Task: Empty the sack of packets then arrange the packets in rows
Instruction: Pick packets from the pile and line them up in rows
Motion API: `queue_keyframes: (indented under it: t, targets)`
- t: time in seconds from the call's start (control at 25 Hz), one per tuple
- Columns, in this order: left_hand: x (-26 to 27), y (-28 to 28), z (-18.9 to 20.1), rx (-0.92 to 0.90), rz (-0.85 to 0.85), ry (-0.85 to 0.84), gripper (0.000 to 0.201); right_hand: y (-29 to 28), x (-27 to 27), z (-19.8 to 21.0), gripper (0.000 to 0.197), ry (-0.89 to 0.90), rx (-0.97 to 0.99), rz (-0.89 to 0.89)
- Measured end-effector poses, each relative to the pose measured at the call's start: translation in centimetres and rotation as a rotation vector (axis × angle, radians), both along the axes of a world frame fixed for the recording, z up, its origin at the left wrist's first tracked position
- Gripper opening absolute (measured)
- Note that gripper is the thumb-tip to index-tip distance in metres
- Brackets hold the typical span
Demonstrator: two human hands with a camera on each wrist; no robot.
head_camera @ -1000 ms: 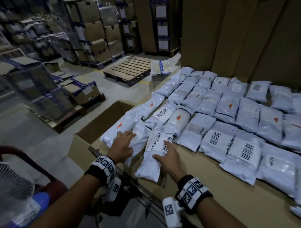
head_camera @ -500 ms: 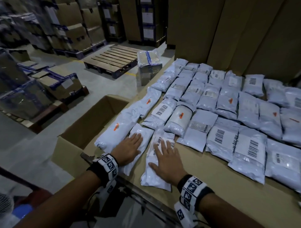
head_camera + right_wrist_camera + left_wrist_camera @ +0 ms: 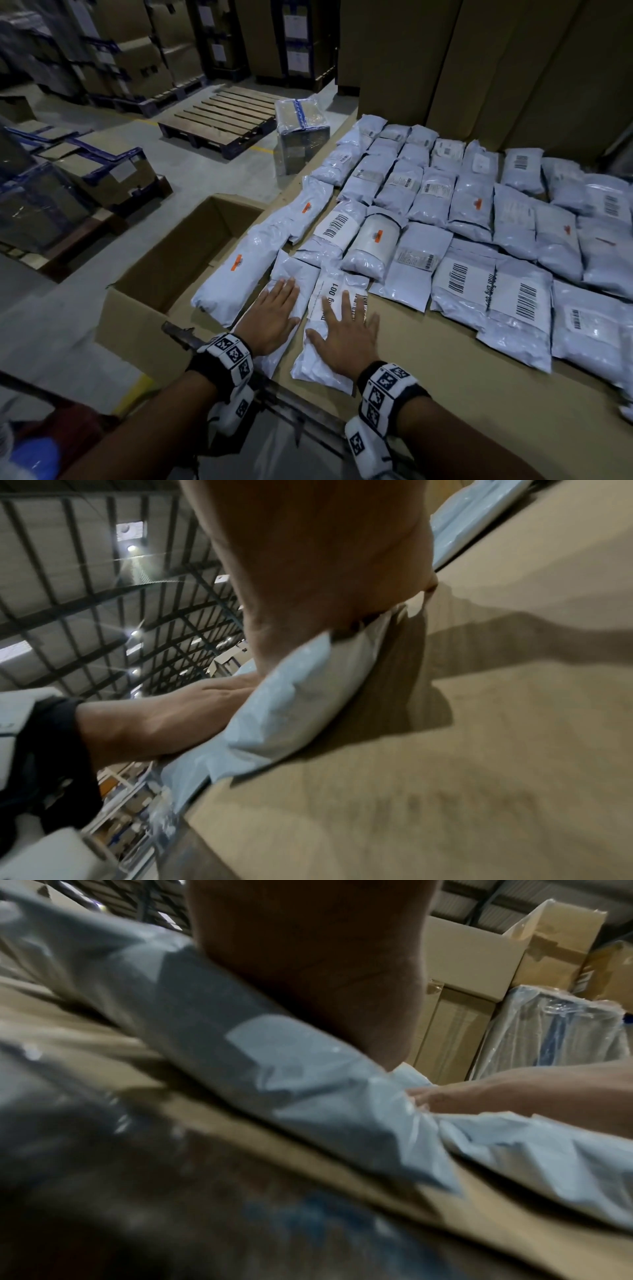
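Several pale blue-grey packets (image 3: 479,219) lie in rows on a cardboard-covered table (image 3: 445,394). My left hand (image 3: 274,318) lies flat, fingers straight, on a narrow packet (image 3: 294,274) at the table's near left. Beside it my right hand (image 3: 346,332) presses flat on a packet with a white label reading "001" (image 3: 329,363). In the left wrist view my palm (image 3: 308,961) rests on the grey packet (image 3: 274,1069). The right wrist view shows my palm (image 3: 325,561) on the packet (image 3: 301,696). No sack is in view.
An open cardboard box (image 3: 185,263) stands on the floor at the table's left edge. A wooden pallet (image 3: 222,120) and a wrapped bundle (image 3: 301,133) lie beyond it. Tall cardboard sheets (image 3: 479,68) back the table. Bare cardboard shows at the near right.
Both hands went from curled round the two near packets to lying flat on them, and the packets were set down straighter, side by side. The head view has shifted left and closer.
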State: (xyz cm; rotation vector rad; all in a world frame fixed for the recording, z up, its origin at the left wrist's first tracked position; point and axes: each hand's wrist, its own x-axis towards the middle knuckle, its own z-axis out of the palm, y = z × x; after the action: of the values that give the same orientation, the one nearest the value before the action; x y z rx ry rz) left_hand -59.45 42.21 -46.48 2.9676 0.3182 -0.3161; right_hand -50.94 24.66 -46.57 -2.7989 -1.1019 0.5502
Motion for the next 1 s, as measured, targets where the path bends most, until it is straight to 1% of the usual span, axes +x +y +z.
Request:
queue_keyframes:
  t: [0.04, 0.12, 0.2, 0.24, 0.28, 0.36, 0.4, 0.48, 0.64, 0.68, 0.72, 0.8, 0.92, 1.0]
  targets:
    - [0.3, -0.1, 0.5, 0.001, 0.012, 0.026, 0.099, -0.1, 0.4, 0.5, 0.077, 0.035, 0.004, 0.014]
    - [0.6, -1.1, 2.0, 0.003, 0.057, 0.041, 0.078, -0.8, 1.3, 1.7, 0.08, 0.098, 0.056, 0.026]
    - [1.2, -3.0, 3.9, -0.045, 0.099, -0.029, 0.062, -2.5, 2.4, 3.6, 0.082, 0.123, 0.182, 0.01]
    - [1.4, -4.0, 4.6, -0.093, 0.109, -0.082, 0.06, -3.7, 2.8, 4.6, 0.081, 0.123, 0.257, 0.001]
    - [1.5, -5.5, 5.2, -0.146, 0.105, -0.154, 0.062, -5.5, 3.1, 5.6, 0.08, 0.11, 0.33, -0.005]
    - [1.5, -8.8, 5.9, -0.23, 0.058, -0.338, 0.074, -9.6, 3.2, 7.3, 0.076, 0.052, 0.449, -0.023]
    - [1.7, -11.1, 6.1, -0.26, 0.022, -0.404, 0.076, -12.4, 3.0, 8.0, 0.074, 0.015, 0.487, -0.046]
    - [2.3, -16.3, 6.6, -0.3, -0.032, -0.463, 0.07, -18.3, 2.6, 8.9, 0.07, -0.058, 0.552, -0.101]
    - [4.0, -28.8, 8.1, -0.257, -0.181, -0.499, 0.06, -31.9, 1.1, 8.7, 0.064, -0.176, 0.604, -0.302]
    - [4.6, -33.2, 8.2, -0.267, -0.226, -0.506, 0.058, -36.8, 0.3, 8.5, 0.063, -0.203, 0.612, -0.366]
    - [4.5, -34.3, 8.2, -0.278, -0.228, -0.519, 0.056, -38.1, 0.0, 8.3, 0.062, -0.217, 0.623, -0.393]
    - [5.4, -42.4, 8.3, -0.308, -0.335, -0.541, 0.055, -46.3, -1.2, 7.7, 0.065, -0.262, 0.617, -0.518]
    - [6.3, -51.8, 8.2, -0.334, -0.481, -0.54, 0.055, -55.7, -2.7, 7.0, 0.069, -0.316, 0.64, -0.686]
    - [7.2, -58.4, 8.2, -0.37, -0.581, -0.533, 0.055, -62.0, -3.7, 7.0, 0.067, -0.354, 0.669, -0.813]
